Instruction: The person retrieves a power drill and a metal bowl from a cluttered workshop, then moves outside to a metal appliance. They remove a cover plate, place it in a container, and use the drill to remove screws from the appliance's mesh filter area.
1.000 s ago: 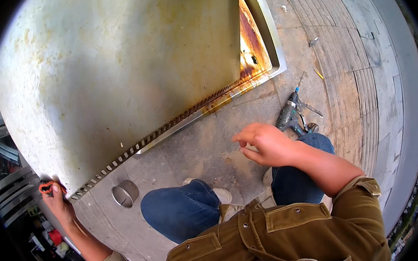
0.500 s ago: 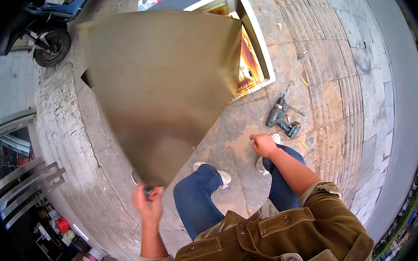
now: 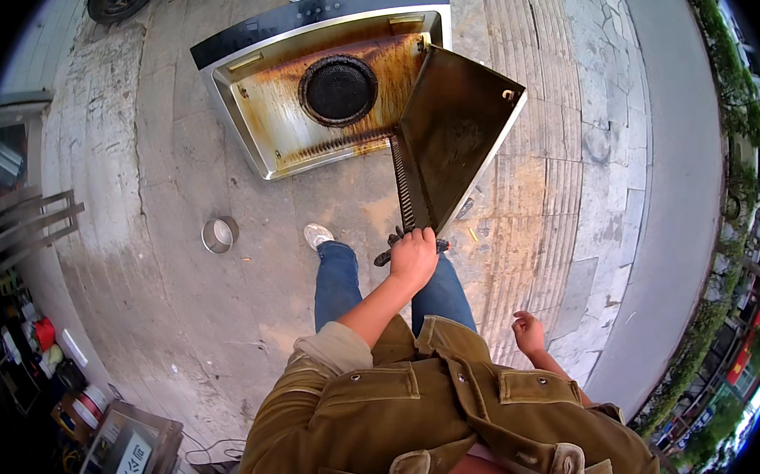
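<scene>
Above outdoor paving (image 3: 174, 190), the left hand (image 3: 414, 257) grasps the near corner of a grimy, lipped metal panel (image 3: 462, 125) while the right hand (image 3: 529, 332) hangs loosely curled, seemingly empty; the panel, overlapping the range hood (image 3: 273, 95), would likely swing less if held two-handed.

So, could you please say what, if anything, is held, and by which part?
The left hand holds the metal panel by its near end, plus an unclear dark item; the right hand looks empty.

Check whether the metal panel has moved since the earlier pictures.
Yes, the metal panel has swung rightward across the range hood, now overlapping only its right side.
</scene>
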Available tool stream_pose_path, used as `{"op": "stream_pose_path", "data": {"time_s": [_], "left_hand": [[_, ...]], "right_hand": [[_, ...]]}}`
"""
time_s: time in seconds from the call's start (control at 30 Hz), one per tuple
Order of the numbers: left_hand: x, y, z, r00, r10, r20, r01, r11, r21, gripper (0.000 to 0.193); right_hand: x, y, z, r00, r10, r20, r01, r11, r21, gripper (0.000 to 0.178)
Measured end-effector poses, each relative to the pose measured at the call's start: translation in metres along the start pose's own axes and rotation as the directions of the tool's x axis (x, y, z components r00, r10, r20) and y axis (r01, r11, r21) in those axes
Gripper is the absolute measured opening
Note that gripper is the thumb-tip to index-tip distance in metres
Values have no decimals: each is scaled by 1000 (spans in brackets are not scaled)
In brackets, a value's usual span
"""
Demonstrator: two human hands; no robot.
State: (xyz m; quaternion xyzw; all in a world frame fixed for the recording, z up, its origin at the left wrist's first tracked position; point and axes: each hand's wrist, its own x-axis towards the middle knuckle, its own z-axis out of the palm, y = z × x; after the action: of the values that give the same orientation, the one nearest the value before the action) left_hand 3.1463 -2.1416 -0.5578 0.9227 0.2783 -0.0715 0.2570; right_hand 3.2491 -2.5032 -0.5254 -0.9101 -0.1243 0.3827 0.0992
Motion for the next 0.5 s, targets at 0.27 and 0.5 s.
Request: {"op": "stream_pose_path", "data": {"time_s": [0.27, 0.5], "left_hand": [[-1, 43, 29, 957, -35, -287, 60, 995, 82, 9], [-16, 14, -95, 918, -47, -394, 120, 980, 161, 11]], "right_hand": [[33, 23, -77, 973, -200, 115, 202, 979, -7, 22], [63, 42, -134, 945, -286, 160, 302, 949, -89, 23]]}}
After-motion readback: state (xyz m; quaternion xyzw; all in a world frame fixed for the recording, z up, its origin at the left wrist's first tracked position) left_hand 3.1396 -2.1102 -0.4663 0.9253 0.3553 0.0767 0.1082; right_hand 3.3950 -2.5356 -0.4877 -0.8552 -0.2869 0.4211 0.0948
